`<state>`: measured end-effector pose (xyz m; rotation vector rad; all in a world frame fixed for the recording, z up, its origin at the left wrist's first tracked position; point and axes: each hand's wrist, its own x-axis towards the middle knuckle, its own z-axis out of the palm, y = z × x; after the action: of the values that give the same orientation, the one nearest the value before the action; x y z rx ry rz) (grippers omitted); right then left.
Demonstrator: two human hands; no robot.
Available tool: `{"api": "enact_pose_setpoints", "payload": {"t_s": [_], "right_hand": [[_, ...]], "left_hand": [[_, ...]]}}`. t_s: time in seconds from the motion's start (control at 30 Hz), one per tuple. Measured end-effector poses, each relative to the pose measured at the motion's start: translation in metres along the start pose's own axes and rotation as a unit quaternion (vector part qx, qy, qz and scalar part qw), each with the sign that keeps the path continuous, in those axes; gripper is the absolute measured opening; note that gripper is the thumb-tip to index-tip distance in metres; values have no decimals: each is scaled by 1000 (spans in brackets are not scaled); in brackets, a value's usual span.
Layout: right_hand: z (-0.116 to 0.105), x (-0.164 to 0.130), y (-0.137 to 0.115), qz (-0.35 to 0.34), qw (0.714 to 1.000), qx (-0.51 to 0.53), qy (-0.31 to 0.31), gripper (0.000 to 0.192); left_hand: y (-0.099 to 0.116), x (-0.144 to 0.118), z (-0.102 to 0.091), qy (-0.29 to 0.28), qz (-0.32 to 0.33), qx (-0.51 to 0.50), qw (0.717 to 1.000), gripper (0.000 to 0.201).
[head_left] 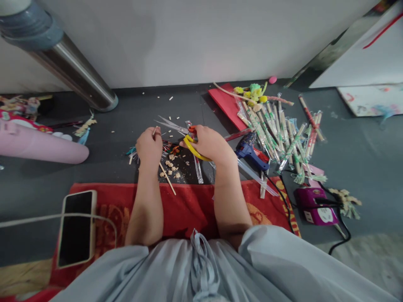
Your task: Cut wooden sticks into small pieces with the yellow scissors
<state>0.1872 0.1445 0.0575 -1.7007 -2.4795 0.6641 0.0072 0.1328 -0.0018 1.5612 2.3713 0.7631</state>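
My left hand [149, 146] is closed around a thin wooden chopstick [167, 178]. Its upper tip shows at the fingertips and its long end slants down toward the red towel. In my right hand [210, 143] is a pair of scissors [186, 131] with yellow and orange handles. The blades are parted and point left, toward the held chopstick's tip. Small cut wooden pieces [170, 165] lie between my hands, beside a bunch of shiny tinsel-like strands [170, 147] partly hidden by my left hand.
Right of my hands are a blue glue gun [250, 152], many wrapped chopsticks [277, 128], a red envelope-like sheet [228, 105] and a purple box with cables [315, 205]. A phone [77, 226] rests on the red towel [185, 214]. Left are a pink bottle [40, 142] and a metal post [82, 69].
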Motion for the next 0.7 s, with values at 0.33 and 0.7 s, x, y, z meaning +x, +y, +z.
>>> {"api": "enact_pose_setpoints", "payload": {"t_s": [0.33, 0.7], "right_hand": [[3, 0, -2, 5, 1000, 23, -4, 64], [6, 2, -3, -12, 1000, 15, -12, 69]], "left_hand": [[-6, 6, 12, 60, 129, -147, 979, 20], [5, -3, 5, -35, 178, -71, 981, 20]]}}
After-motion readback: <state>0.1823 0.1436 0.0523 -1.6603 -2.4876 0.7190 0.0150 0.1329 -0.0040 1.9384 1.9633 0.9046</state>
